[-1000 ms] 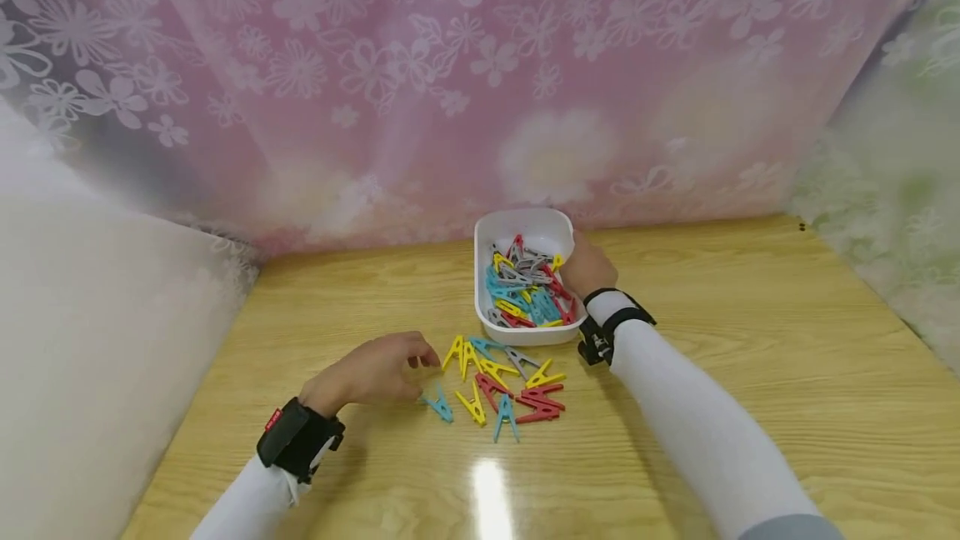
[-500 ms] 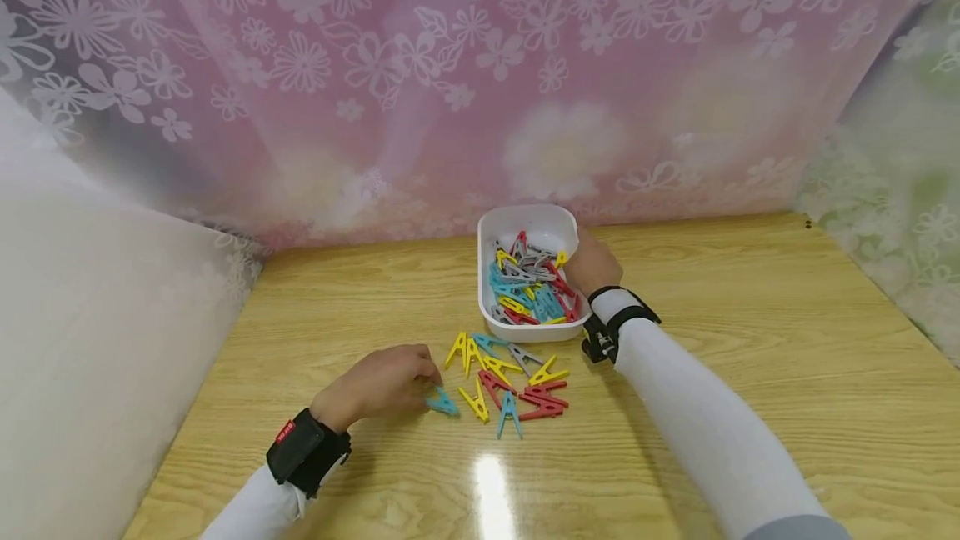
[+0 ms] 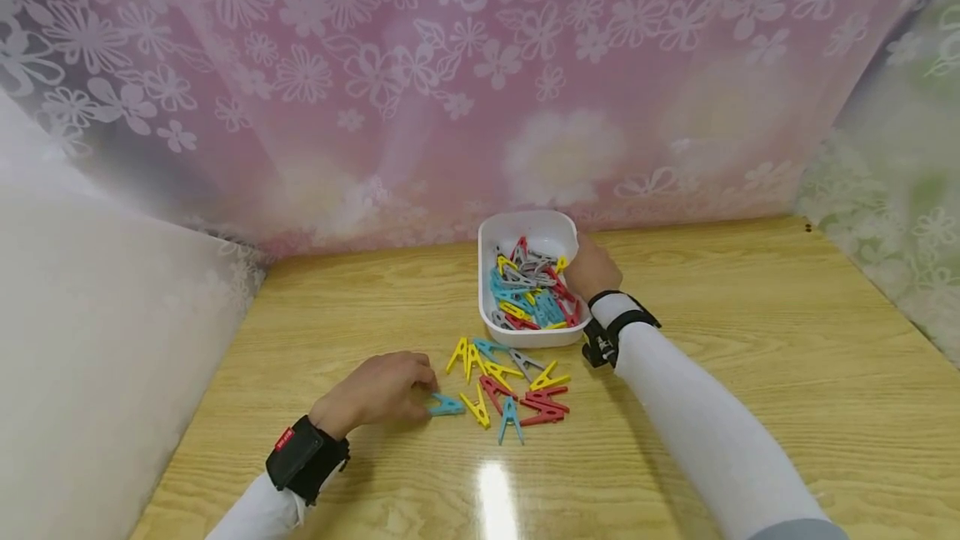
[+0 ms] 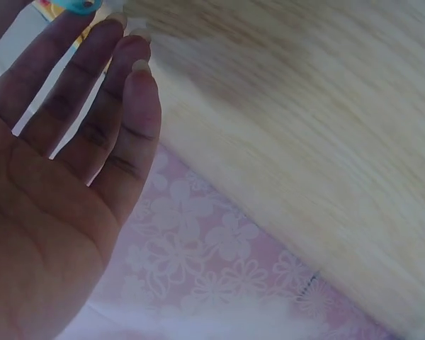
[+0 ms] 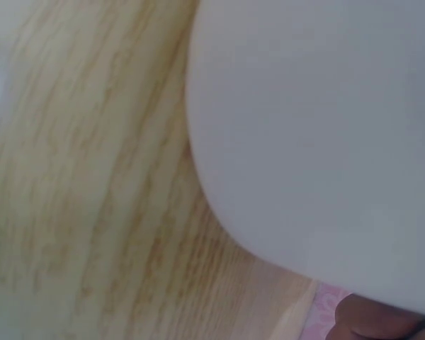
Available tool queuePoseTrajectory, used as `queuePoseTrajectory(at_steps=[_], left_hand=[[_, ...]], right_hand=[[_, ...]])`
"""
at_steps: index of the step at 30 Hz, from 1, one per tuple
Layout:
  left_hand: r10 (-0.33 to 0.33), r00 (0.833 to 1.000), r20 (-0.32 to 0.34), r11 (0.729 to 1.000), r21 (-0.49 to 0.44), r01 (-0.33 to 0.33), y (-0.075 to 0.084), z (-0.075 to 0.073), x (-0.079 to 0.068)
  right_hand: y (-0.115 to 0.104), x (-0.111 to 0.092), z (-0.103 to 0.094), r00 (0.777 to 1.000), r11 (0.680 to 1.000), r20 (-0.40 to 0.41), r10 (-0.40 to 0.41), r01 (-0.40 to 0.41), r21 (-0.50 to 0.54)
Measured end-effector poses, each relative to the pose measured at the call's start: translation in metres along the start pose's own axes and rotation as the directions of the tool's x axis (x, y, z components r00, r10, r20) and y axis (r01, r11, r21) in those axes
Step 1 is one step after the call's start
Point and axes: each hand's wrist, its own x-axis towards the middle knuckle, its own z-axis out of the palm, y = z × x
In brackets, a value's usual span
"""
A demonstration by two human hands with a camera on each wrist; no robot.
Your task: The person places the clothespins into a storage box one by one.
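Blue clothespin (image 3: 450,405), one: at the fingertips of the left hand, low over or on the table (contact cannot be told), just left of the loose clothespins.

Left hand (image 3: 377,388): thumb and forefinger pinch the blue clothespin by one end; remaining fingers extended and slightly bent, as the left wrist view shows.

Loose clothespins, eleven, lying in a loose cluster in front of the tub: five yellow clothespins (image 3: 476,407), three red clothespins (image 3: 543,413), two further blue clothespins (image 3: 510,417), one grey clothespin (image 3: 523,362). Several touch or overlap; most lie with their legs spread.

Tub (image 3: 534,339), one: white, rounded corners, standing upright toward the back of the table.

Contents of tub: a mixed heap of clothespins (image 3: 517,294) in blue, grey, red and yellow, bunched toward the near end; count not legible.

Right hand (image 3: 592,267): grips the tub's right-hand rim; fingers mostly hidden.

Wrist straps, two, black: left strap (image 3: 303,458) with a red tag; right strap (image 3: 626,317).

Sleeves, white: left sleeve (image 3: 258,511), right sleeve (image 3: 697,415).

Table (image 3: 337,298): pale wood grain, a bright reflection near the front.

Cloth (image 3: 450,107): pink, white flower pattern, hanging behind the table.
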Motion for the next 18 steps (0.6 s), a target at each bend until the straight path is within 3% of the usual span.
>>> queuePoseTrajectory(at_steps=[3, 8, 14, 18], left_hand=[[-0.017, 1.0, 0.006, 0.999, -0.034, 0.017, 0.001, -0.008, 0.001], [-0.083, 0.996, -0.023, 0.989, -0.125, 0.08, 0.004, -0.033, 0.011], [-0.164, 0.97, -0.179, 0.985, -0.076, 0.153, 0.004, -0.054, 0.049], [-0.197, 0.953, -0.232, 0.98, -0.031, 0.196, 0.005, -0.063, 0.078]], right_hand=[[0.0, 0.0, -0.001, 1.0, 1.0, 0.005, -0.002, 0.002, 0.008], [-0.001, 0.0, 0.0, 1.0, 1.0, 0.017, -0.003, 0.003, 0.01], [0.0, -0.001, -0.002, 1.0, 1.0, 0.017, 0.012, -0.012, -0.001], [0.0, 0.0, -0.001, 1.0, 1.0, 0.018, 0.006, -0.006, 0.002]])
